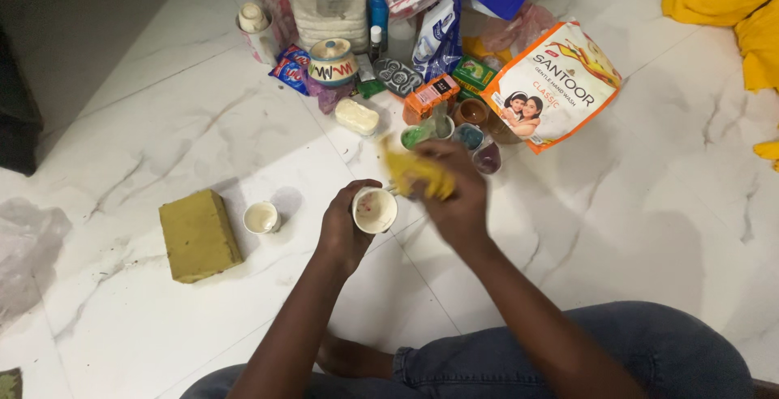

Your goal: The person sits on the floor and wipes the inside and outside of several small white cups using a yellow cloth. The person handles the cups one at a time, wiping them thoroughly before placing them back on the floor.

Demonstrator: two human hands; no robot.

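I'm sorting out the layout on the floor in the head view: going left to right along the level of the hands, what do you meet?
Olive-yellow block → small white cup on the floor → left hand → white cup it holds → yellow cloth → right hand.

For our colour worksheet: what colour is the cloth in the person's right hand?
Yellow; the cloth in the right hand shows best in the head view.

left hand (345,225) gripping, right hand (454,192) clenched — forearms converging
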